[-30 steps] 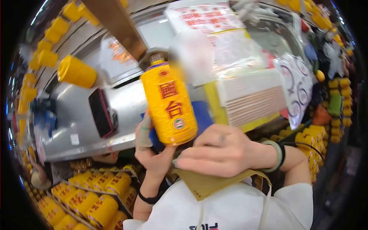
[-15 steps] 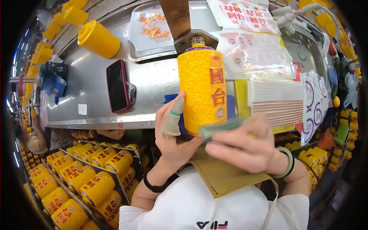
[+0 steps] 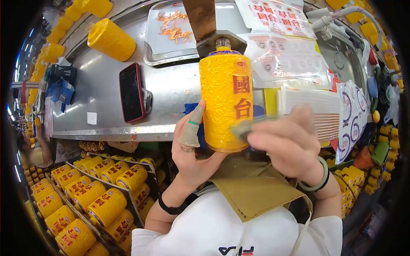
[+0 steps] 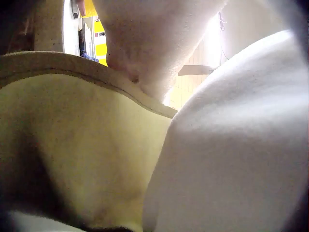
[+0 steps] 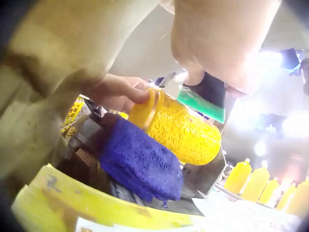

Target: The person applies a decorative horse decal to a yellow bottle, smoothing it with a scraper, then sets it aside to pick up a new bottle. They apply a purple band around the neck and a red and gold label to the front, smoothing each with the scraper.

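Note:
A yellow embossed bottle (image 3: 224,102) with red characters down its right side lies with its neck at a metal plate (image 3: 222,42). My left hand (image 3: 192,153) holds it by the base; a cloth sleeve (image 3: 191,128) covers one finger. Blurred by motion, my right hand (image 3: 286,143) pinches a flat green-edged squeegee (image 5: 203,102), which overlaps the bottle's lower right side. In the right wrist view, a blue spongy block (image 5: 140,159) sits close beneath the bottle (image 5: 178,128). The left wrist view shows mostly apron (image 4: 87,145) and shirt (image 4: 231,159).
A phone (image 3: 131,91) and another yellow bottle (image 3: 112,40) lie left on the metal table (image 3: 94,77). Behind is a tray (image 3: 156,59) of orange figures. Printed sheets (image 3: 277,55) and striped strips (image 3: 309,117) lie right. Crated yellow bottles (image 3: 106,207) stand below left.
The bottle has turned so its characters sit toward the right side. My right hand has moved from near the base, rightward along the bottle's side, with the squeegee showing. The view has swung.

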Motion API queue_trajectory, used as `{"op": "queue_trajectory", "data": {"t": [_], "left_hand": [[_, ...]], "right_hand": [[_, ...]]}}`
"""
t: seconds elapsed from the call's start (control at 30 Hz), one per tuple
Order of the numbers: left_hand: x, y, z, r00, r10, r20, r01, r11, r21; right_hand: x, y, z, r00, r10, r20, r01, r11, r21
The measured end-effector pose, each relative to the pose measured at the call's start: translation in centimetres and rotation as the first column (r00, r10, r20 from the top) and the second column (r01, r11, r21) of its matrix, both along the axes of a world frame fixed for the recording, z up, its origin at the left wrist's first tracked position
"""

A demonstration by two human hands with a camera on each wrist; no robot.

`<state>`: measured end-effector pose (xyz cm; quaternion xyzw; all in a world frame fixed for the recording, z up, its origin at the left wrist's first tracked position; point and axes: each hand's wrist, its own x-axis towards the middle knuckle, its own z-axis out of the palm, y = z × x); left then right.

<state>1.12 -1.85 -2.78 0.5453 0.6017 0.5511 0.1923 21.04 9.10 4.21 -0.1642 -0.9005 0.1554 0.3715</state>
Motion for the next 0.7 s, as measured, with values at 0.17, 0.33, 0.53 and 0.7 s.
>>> {"op": "queue_trajectory", "data": {"t": [0.17,0.33,0.53,0.7], "left_hand": [[-0.3,-0.5,0.0,0.999,-0.006,0.037,0.008,0.999,-0.037],[-0.2,-0.4,-0.3,0.998,-0.030,0.047,0.032,0.999,-0.042],[-0.7,-0.6,-0.5,0.991,-0.081,0.104,0.087,0.995,-0.054],[-0.9,-0.4,-0.4,0.990,-0.115,0.077,0.117,0.993,-0.030]], "right_hand": [[0.1,-1.3,0.0,0.993,0.119,0.025,-0.119,0.993,-0.004],[-0.3,0.0,0.3,1.000,-0.010,-0.018,0.011,0.997,0.081],[0.1,-1.9,0.7,0.993,0.109,0.052,-0.109,0.994,-0.009],[-0.1,-2.0,-1.4,0.998,-0.058,-0.010,0.058,0.996,0.066]]}}
